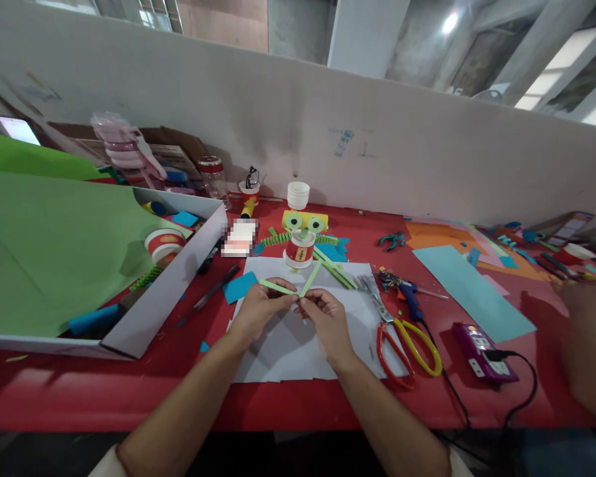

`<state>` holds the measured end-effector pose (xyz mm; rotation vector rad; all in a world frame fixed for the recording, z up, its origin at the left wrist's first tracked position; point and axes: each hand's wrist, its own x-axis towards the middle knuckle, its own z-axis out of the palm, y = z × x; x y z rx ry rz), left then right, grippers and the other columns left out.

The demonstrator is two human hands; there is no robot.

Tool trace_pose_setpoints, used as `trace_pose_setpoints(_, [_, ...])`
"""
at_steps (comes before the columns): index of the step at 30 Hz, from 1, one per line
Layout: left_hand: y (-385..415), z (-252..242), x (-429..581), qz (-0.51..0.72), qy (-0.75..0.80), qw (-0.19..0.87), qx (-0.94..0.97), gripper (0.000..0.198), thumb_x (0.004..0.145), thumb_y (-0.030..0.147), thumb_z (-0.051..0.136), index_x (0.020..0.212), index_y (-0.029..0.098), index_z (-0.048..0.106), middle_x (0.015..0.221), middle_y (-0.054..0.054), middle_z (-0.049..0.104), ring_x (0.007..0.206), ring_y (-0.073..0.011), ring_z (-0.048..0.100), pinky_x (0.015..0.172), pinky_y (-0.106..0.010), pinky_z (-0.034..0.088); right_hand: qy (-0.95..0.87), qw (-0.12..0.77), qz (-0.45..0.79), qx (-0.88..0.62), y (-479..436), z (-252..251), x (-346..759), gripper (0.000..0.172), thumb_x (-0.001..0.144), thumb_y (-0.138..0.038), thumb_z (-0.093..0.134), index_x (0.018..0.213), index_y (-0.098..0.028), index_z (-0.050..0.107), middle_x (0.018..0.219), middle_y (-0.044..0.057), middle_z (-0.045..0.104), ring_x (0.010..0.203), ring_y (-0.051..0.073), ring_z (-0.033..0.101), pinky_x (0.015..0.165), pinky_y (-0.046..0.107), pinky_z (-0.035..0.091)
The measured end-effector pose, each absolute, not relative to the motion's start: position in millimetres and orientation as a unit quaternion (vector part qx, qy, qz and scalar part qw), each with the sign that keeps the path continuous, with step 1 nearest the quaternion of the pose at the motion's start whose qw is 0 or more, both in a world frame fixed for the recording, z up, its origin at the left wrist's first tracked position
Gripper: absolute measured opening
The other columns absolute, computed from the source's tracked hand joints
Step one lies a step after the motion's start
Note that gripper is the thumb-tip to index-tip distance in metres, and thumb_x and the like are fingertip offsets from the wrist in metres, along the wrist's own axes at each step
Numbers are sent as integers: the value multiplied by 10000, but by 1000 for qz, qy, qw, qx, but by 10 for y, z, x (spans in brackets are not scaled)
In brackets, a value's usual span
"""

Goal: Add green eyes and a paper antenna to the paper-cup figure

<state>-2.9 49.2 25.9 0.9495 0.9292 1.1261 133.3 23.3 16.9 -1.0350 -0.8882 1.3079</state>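
Note:
Above the white paper sheets (298,358), my left hand (264,306) and my right hand (326,320) meet fingertip to fingertip. Between them are light green paper strips (310,281) whose ends come together in a V at my pinched fingers. My left hand closes on the strip pointing left, and my right hand pinches near the joint. Just beyond stands a red and white paper cup (299,250) with a yellow piece bearing round green eyes (305,221) and folded green spring arms (326,240). Loose green strips (338,270) lie beside it.
Scissors (392,331) with red and yellow handles, a glue gun (411,301) and a purple power box (483,354) with a cord lie right. A white box (173,285) of craft pieces stands left. Another person's arm (589,344) is at the right edge.

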Motion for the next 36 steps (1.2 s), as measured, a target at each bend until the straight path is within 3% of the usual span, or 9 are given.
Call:
trace_pose_setpoints(9, [510, 269, -89, 473, 397, 656, 433, 319, 557, 202, 803, 863, 168, 722, 657, -14, 683, 602, -132, 592, 598, -243, 451, -338, 561, 616, -437, 244, 246, 1373, 150, 611, -271, 730, 677, -191, 621, 550, -36, 627, 532, 110, 565, 532, 229, 417])
trace_pose_setpoints(16, [509, 260, -67, 462, 402, 663, 431, 186, 580, 228, 793, 733, 152, 720, 659, -28, 676, 601, -129, 590, 593, -239, 442, -356, 558, 616, -427, 261, 234, 1388, 125, 616, -248, 743, 662, -185, 645, 544, -34, 632, 513, 99, 550, 517, 216, 404])
trace_pose_setpoints(23, [506, 212, -64, 454, 389, 685, 416, 218, 574, 211, 805, 734, 155, 668, 623, -7, 657, 581, -142, 610, 629, -273, 472, -416, 552, 570, -444, 229, 223, 1372, 111, 663, -282, 747, 680, -186, 694, 541, -20, 629, 510, 115, 558, 520, 238, 430])
trace_pose_setpoints(31, [511, 235, -63, 458, 400, 671, 425, 220, 584, 214, 796, 770, 156, 693, 664, -4, 654, 615, -118, 581, 619, -236, 446, -501, 527, 507, -464, 207, 248, 1394, 133, 683, -244, 715, 806, -192, 724, 697, 9, 700, 648, 156, 629, 644, 271, 495])
trace_pose_setpoints(36, [485, 265, -39, 449, 352, 702, 427, 165, 660, 245, 752, 780, 142, 706, 670, -23, 651, 621, -134, 579, 644, -263, 445, -458, 553, 524, -459, 228, 176, 1357, 159, 734, -319, 687, 804, -180, 720, 656, 15, 691, 604, 150, 618, 582, 263, 500])
